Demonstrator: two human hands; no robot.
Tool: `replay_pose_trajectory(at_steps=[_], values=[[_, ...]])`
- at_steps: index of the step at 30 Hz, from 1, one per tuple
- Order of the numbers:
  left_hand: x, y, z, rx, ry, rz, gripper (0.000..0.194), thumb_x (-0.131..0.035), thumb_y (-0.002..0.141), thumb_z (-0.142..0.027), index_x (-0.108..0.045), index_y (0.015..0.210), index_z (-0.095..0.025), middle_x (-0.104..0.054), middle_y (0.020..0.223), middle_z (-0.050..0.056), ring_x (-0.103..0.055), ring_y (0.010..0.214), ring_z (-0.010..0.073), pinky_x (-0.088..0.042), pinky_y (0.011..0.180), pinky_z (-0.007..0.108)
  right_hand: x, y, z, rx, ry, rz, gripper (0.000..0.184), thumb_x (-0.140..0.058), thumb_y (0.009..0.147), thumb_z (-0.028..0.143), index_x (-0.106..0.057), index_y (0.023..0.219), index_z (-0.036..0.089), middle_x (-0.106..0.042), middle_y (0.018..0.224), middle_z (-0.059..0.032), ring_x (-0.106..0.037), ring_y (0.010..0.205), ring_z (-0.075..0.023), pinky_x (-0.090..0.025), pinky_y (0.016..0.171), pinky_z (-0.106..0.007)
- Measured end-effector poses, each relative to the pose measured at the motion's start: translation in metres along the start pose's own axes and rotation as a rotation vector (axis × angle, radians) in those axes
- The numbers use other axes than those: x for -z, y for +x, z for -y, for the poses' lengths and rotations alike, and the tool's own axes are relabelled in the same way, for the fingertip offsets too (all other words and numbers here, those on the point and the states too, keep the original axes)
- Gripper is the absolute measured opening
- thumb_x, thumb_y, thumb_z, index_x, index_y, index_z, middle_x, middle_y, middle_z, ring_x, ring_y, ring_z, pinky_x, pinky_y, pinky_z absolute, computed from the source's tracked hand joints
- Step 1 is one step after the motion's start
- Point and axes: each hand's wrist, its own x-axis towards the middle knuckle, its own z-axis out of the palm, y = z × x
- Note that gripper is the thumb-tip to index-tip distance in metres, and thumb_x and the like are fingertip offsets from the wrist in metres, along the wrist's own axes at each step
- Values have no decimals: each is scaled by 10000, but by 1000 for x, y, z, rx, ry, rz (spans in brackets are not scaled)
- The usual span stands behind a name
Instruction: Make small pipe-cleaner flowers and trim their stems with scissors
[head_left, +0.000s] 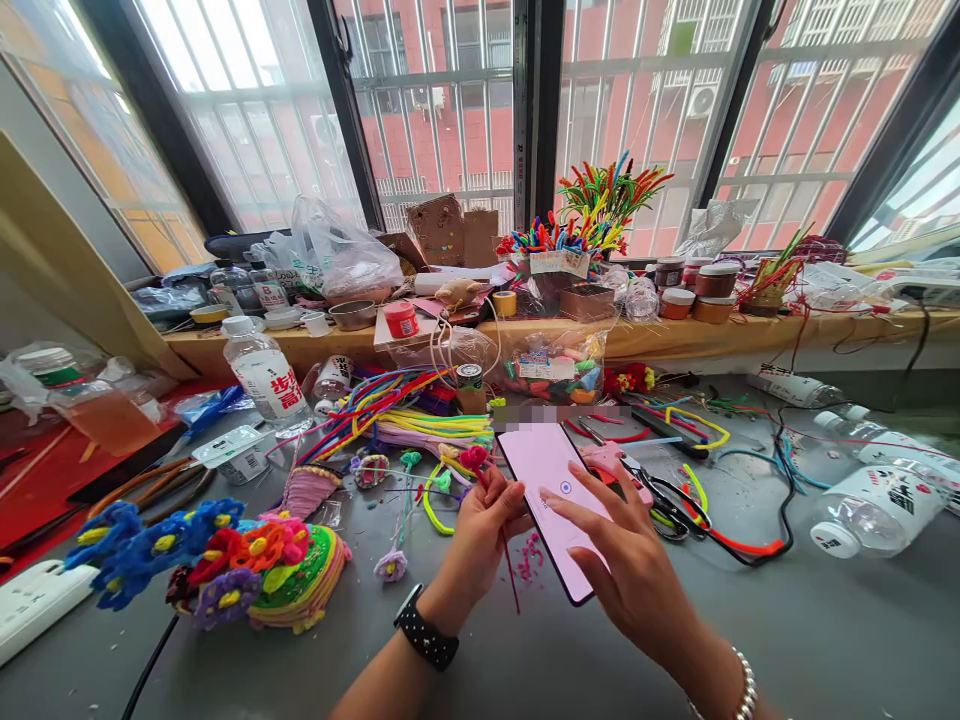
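Note:
A phone [553,455] with a pale pink screen leans tilted over the table in front of me. My left hand [484,530], wearing a black watch, is closed at the phone's left edge. Pinched in it is a small red pipe-cleaner flower [473,458], its dark red stem hanging below the fingers. Whether this hand also supports the phone, I cannot tell. My right hand [630,560] is open, fingers spread over the screen; the index fingertip is at or just above the glass. Scissors [670,505] and pink-handled pliers [609,462] lie behind the right hand.
Pipe-cleaner flowers [217,560] and a striped piece stand at left, near a white power strip [41,605]. Bundled pipe cleaners [405,415] lie behind. A bottle [264,380] stands at left; another bottle [885,505] lies at right. Jars and bags crowd the windowsill [675,335].

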Motion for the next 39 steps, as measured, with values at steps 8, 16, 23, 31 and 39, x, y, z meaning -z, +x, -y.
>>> replay_pose_trajectory(at_steps=[8,16,23,31,39], values=[[2,0,1,12,29,-46,426,-682,595,-236,-258,575,-190,-425,517,-79,-512,513,77,-466,513,219,2,-7,-7,-80,22,-181,330,-357,816,161,-428,1138,183,-527,1137,-59,-366,1148,-224,-200,972,-506],[1,-2,1,-1,-6,-18,386,-667,615,-207,-284,570,-184,-450,520,-76,-485,486,56,-454,504,190,4,-2,3,132,50,72,321,-411,819,221,-403,1140,202,-525,1156,-20,-269,1204,-243,-40,988,-536],[3,0,1,13,23,-30,381,-657,630,-213,-280,583,-187,-454,539,-72,-513,522,69,-473,524,206,-1,-7,-1,-138,180,-151,322,-328,839,220,-409,1150,194,-487,1181,-61,-326,1168,-234,-234,953,-491],[2,-1,0,23,61,-33,394,-650,636,-241,-263,579,-191,-473,555,-63,-543,558,85,-459,494,187,-1,-9,-3,-280,214,-247,280,-325,836,208,-457,1083,199,-490,1149,-74,-386,1120,-232,-269,934,-479],[4,-1,1,26,68,-44,387,-662,620,-244,-279,585,-192,-491,583,-58,-551,582,94,-472,518,206,-4,-7,-4,-316,218,-238,280,-396,819,222,-430,1096,206,-482,1150,-70,-377,1119,-229,-286,931,-460]])
